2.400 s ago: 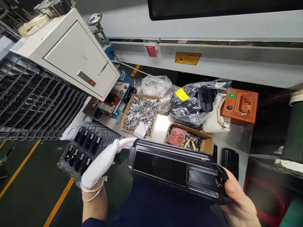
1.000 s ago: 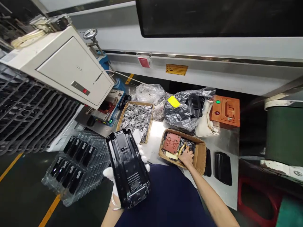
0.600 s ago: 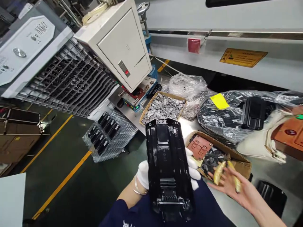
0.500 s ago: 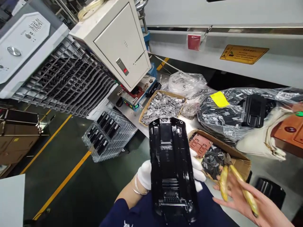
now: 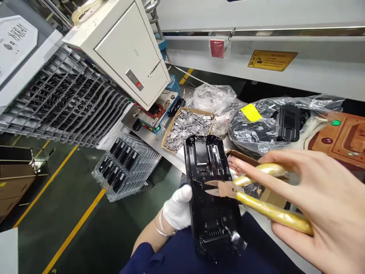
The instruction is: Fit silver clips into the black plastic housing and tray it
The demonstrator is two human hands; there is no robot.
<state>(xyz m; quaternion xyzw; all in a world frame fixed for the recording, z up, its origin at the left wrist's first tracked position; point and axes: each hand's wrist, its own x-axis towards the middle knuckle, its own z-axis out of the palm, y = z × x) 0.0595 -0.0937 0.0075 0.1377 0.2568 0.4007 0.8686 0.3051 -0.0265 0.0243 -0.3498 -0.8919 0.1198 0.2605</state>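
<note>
The right hand (image 5: 319, 205), now gripping yellow-handled cutters (image 5: 256, 194), has brought their tips to the black housing (image 5: 209, 190) clasped in the gloved left hand (image 5: 178, 207).

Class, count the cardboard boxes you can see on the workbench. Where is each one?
2. One open cardboard box of grey metal pieces lies behind the black housing; a second box is mostly hidden behind the cutters. Others may be hidden.

Right hand (image 5: 322, 205) cut off at frame's edge; left palm (image 5: 178, 207) behind black housing (image 5: 211, 198).
</note>
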